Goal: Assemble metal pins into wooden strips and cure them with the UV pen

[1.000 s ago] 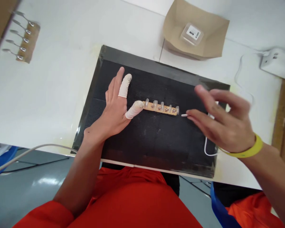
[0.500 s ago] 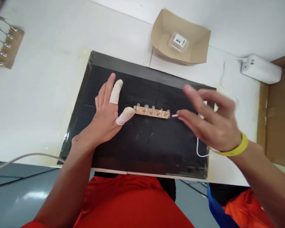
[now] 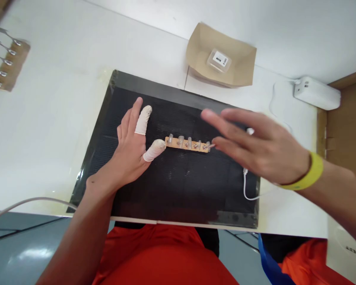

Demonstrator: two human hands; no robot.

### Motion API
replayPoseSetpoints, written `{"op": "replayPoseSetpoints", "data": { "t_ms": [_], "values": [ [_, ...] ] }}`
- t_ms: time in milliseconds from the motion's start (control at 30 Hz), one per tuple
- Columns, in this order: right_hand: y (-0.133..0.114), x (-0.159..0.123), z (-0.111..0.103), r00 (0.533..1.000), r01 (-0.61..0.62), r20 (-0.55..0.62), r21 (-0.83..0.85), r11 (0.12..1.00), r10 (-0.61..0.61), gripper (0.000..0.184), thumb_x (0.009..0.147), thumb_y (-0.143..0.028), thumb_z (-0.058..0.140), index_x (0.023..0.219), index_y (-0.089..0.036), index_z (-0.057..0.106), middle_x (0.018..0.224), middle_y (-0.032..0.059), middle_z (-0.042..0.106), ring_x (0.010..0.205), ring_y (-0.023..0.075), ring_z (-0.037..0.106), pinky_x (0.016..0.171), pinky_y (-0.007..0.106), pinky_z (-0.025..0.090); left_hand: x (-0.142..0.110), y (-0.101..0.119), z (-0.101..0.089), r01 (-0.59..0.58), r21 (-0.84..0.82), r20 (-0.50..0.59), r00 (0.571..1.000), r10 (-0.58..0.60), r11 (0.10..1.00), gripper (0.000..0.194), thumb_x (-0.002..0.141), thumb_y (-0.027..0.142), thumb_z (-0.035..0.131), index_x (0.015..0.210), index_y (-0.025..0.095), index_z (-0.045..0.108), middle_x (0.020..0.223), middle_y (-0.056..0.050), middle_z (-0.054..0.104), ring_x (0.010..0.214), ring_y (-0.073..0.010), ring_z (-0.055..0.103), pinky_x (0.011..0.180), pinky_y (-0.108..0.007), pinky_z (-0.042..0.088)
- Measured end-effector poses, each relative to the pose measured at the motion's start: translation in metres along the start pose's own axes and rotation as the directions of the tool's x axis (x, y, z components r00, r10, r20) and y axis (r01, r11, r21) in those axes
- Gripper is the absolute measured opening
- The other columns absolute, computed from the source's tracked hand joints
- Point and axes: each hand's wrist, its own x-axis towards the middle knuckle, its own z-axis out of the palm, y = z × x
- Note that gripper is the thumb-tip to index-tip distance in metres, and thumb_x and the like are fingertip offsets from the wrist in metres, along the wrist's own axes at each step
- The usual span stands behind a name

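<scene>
Beyond the far edge of the black mat [image 3: 172, 190] stands an open brown paper tray [image 3: 241, 67]; inside it lies one clear plastic box [image 3: 219, 63] with a white label; the strip [image 3: 192, 148], pale and narrow, lies about the middle of the mat and carries a row of clear curved pieces [image 3: 180, 141] and shiny studs. The right hand [image 3: 255, 144] is over the mat's right part; its fingertips are pinched together on a thin stick [image 3: 212, 146], whose tip is at the strip's right end, though I cannot tell if they touch; its other fingers are lifted and blurred. The left hand [image 3: 132, 148] is over the mat's left part, thumb and forefinger spread apart, both in wrinkled white sleeves [image 3: 143, 122]; the thumb tip meets the strip's left end; a wide band of ribbed surface lies between strip and near edge.
</scene>
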Motion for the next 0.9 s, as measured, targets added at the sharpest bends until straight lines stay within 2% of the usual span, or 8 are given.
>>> {"op": "replayPoseSetpoints", "data": {
  "t_ms": [100,200,333,467,567,700,833,900],
  "values": [
    [0.0002,0.0022,0.0004,0.999,-0.031,0.01,0.044,0.999,0.03,0.005,0.098,-0.016,0.068,0.102,-0.013,0.069,0.144,0.0169,0.067,0.128,0.0283,0.067,0.091,0.044,0.068,0.0,0.001,-0.0005,-0.002,0.012,-0.001,1.0,0.002,1.0,0.089,0.094,0.085,0.031,0.167,0.036,0.016,0.177,-0.012,0.014,0.162,-0.0446,0.013,0.128,-0.071,0.012],
    [0.0021,0.0038,-0.0003,0.997,0.061,0.037,0.06,0.996,-0.064,0.008,0.099,-0.015,0.066,0.103,-0.01,0.07,0.145,0.0169,0.067,0.127,0.0292,0.068,0.093,0.043,0.068,0.0002,0.0017,-0.0012,-0.02,0.035,0.001,1.0,0.02,0.999,0.089,0.096,0.084,0.03,0.168,0.035,0.014,0.177,-0.013,0.012,0.162,-0.0453,0.013,0.127,-0.073,0.012],
    [0.0061,0.0063,-0.0004,1.0,0.025,0.013,0.004,1.0,-0.025,0.013,0.098,-0.019,0.068,0.103,-0.006,0.07,0.144,0.0241,0.065,0.125,0.0363,0.069,0.094,0.052,0.066,0.0002,0.0029,-0.0023,-0.025,0.054,0.016,1.0,0.024,0.998,0.084,0.099,0.08,0.029,0.168,0.035,0.011,0.178,-0.013,0.01,0.162,-0.044,0.012,0.126,-0.073,0.013],
    [0.0059,0.0076,0.0015,0.994,0.108,0.022,0.048,0.993,-0.109,0.011,0.099,-0.016,0.066,0.1,-0.007,0.072,0.146,0.0186,0.065,0.123,0.0326,0.071,0.095,0.044,0.067,0.0001,0.0041,-0.0025,-0.027,0.041,0.012,1.0,0.026,0.999,0.085,0.098,0.081,0.029,0.168,0.035,0.012,0.177,-0.013,0.01,0.162,-0.0437,0.012,0.127,-0.072,0.014],
    [0.0044,0.0078,0.0024,0.999,0.028,0.027,0.005,1.0,-0.028,0.011,0.097,-0.021,0.07,0.098,-0.01,0.071,0.149,0.0207,0.062,0.127,0.0365,0.068,0.096,0.05,0.067,0.0001,0.0044,-0.002,-0.015,0.027,0.008,1.0,0.015,1.0,0.087,0.096,0.083,0.029,0.167,0.035,0.015,0.177,-0.014,0.014,0.162,-0.0437,0.012,0.127,-0.071,0.014],
    [0.0012,0.0079,0.0033,0.996,0.077,0.049,0.026,0.997,-0.079,0.012,0.102,-0.02,0.062,0.102,-0.015,0.073,0.144,0.0099,0.069,0.125,0.0267,0.07,0.098,0.039,0.067,0.0003,0.0041,-0.0011,-0.008,0.018,-0.002,1.0,0.008,1.0,0.087,0.096,0.084,0.03,0.167,0.037,0.015,0.177,-0.012,0.013,0.163,-0.0428,0.012,0.128,-0.07,0.012],
    [0.0012,0.0072,0.0036,1.0,-0.004,0.006,0.008,1.0,0.004,0.009,0.097,-0.02,0.07,0.101,-0.011,0.07,0.148,0.0218,0.063,0.133,0.0354,0.064,0.097,0.049,0.065,0.0002,0.0035,-0.0015,-0.016,0.017,0.007,1.0,0.016,1.0,0.085,0.098,0.082,0.031,0.167,0.036,0.014,0.178,-0.011,0.011,0.163,-0.0431,0.011,0.128,-0.071,0.012],
    [0.0001,0.0076,0.0033,1.0,0.021,-0.004,0.013,1.0,-0.021,0.012,0.097,-0.017,0.069,0.105,-0.008,0.07,0.146,0.0221,0.065,0.13,0.033,0.066,0.096,0.048,0.066,0.0001,0.0034,-0.0019,-0.014,0.023,0.013,1.0,0.014,1.0,0.085,0.098,0.082,0.031,0.167,0.035,0.014,0.177,-0.012,0.011,0.162,-0.0442,0.012,0.127,-0.072,0.012]
  ]
}}
